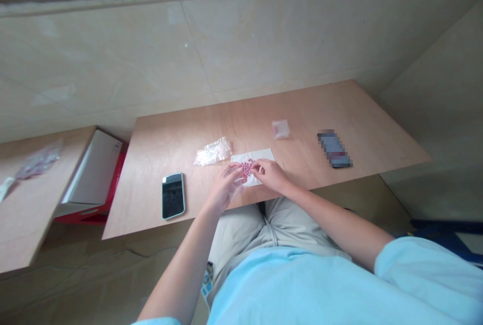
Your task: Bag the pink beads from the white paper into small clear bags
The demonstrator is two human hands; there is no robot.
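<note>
Small pink bead-like pieces [247,167] lie in a cluster on a white sheet [266,154], between my two hands. My left hand [227,182] is curled at the left edge of the cluster, closed on a clear plastic bag [236,190] that hangs below its fingers. From the right, my right hand [269,173] reaches onto the sheet with its thumb and fingertips pinched together at the pieces. Whatever lies between those fingertips is too small to make out.
A stack of clear plastic bags [213,152] lies left of the sheet, with a phone [173,195] nearer me. Behind is a small clear packet [280,129]; a blurred phone-like device [335,149] lies right. Left of a gap, a second table [28,224] carries a plastic bag [39,160].
</note>
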